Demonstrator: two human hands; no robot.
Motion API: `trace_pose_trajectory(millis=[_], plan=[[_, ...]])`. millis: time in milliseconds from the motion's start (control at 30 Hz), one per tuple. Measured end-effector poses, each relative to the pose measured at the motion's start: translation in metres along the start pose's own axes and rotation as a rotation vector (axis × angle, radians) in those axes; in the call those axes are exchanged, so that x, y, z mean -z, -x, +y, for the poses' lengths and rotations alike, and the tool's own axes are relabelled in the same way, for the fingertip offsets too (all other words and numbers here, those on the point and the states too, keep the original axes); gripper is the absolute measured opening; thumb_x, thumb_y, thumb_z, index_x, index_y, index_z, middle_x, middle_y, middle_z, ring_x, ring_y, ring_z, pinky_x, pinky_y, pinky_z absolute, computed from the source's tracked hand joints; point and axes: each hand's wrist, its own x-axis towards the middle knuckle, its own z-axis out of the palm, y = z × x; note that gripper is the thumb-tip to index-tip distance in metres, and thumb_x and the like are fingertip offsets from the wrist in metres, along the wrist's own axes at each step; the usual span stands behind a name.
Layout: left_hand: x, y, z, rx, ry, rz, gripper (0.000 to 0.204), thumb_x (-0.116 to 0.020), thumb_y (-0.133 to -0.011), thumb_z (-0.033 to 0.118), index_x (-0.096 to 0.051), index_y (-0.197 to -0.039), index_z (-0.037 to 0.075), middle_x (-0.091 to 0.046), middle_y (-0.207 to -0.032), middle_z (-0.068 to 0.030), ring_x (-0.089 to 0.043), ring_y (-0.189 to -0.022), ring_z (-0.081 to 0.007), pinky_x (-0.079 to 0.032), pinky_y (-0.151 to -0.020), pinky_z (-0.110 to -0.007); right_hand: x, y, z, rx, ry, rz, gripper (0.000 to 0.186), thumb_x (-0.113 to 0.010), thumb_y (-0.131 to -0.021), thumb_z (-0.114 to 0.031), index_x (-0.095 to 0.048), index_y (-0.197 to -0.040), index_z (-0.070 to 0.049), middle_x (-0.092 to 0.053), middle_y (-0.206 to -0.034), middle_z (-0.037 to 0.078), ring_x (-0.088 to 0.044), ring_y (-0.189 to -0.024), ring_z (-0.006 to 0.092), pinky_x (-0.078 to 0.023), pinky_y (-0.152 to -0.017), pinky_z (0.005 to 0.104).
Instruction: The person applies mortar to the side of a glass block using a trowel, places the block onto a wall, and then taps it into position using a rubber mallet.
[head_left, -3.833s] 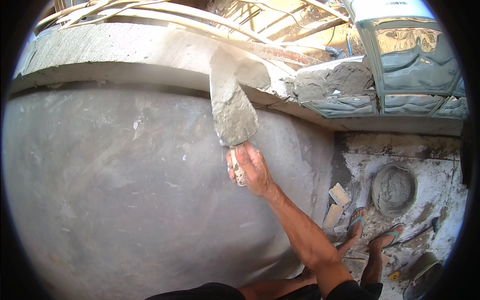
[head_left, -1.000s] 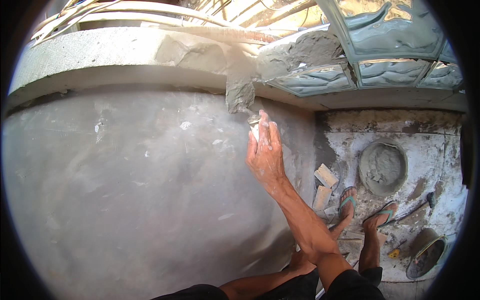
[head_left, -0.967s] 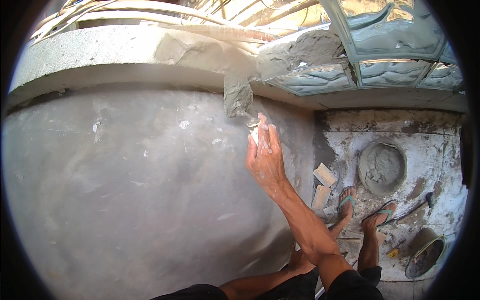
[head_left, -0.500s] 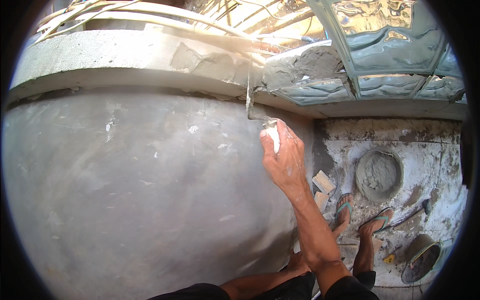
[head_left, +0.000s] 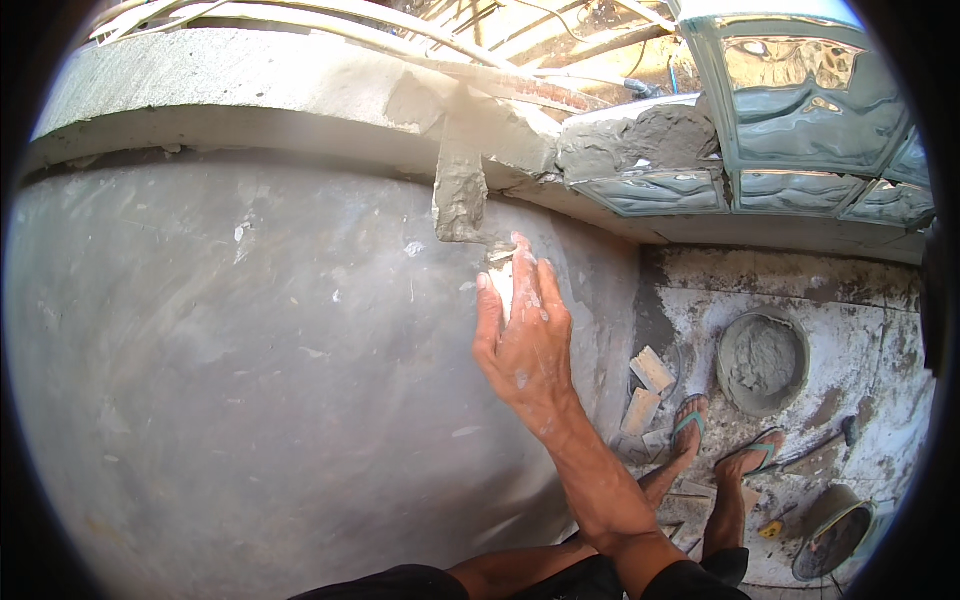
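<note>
My right hand (head_left: pixel 525 325) is closed round the pale handle of a trowel (head_left: pixel 462 195). The trowel's narrow, squared blade is coated in wet grey mortar, and its far end overlaps the lip of the curved ledge (head_left: pixel 270 75). Fresh grey mortar (head_left: pixel 640 138) is spread on the ledge's right part, beside the glass blocks (head_left: pixel 800 100). Pale smears mark the back of my right hand. My left forearm (head_left: pixel 510 570) crosses the lower edge, its hand hidden behind my right forearm.
Below the ledge spreads a smooth grey curved surface (head_left: pixel 250 370). On the stained floor at right stand a tub of mortar (head_left: pixel 765 360) and a tilted bucket (head_left: pixel 832 535). Near my sandalled feet lie tile pieces (head_left: pixel 652 370) and a hammer (head_left: pixel 830 440). Pale poles (head_left: pixel 400 40) lie beyond the ledge.
My right hand has moved left along the ledge with the trowel. The blade, seen nearly edge-on before, has turned to show its mortar-coated face. The view has shifted slightly.
</note>
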Motion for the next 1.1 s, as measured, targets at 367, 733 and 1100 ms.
trace_pose_trajectory(millis=[367,733,1100], plan=[[0.041,-0.001,-0.014,0.149,0.074,-0.023,0.09,-0.055,-0.083,0.074,-0.043,-0.149,0.013,-0.048,-0.15,-0.0188,-0.044,-0.14,-0.0367,-0.019,-0.111,-0.072,0.113,0.036,0.015,-0.041,-0.063,-0.332,0.045,-0.068,-0.089,-0.015,-0.059,-0.13,0.003,-0.064,-0.097,0.02,-0.066,-0.083,0.0343,-0.054,-0.076,0.0396],[0.088,-0.325,-0.024,0.114,1.054,-0.031,0.085,-0.051,-0.094,0.064,-0.024,-0.159,0.018,-0.039,-0.156,-0.0126,-0.047,-0.133,-0.0333,-0.029,-0.109,-0.062,0.453,0.114,0.189,-0.673,1.354,-0.594,0.032,-0.062,-0.091,-0.033,-0.067,-0.103,-0.004,-0.071,-0.084,0.023,-0.07,-0.073,0.0424,-0.056,-0.069,0.0516],[0.07,-0.432,0.047,0.148,1.161,-0.107,0.078,-0.043,-0.097,0.068,-0.029,-0.158,0.022,-0.035,-0.16,-0.0122,-0.054,-0.123,-0.043,-0.028,-0.108,-0.066,0.436,0.059,0.333,-0.405,1.738,-1.381,0.033,-0.059,-0.087,-0.032,-0.073,-0.106,-0.008,-0.072,-0.108,0.011,-0.073,-0.096,0.0281,-0.058,-0.083,0.0383]])
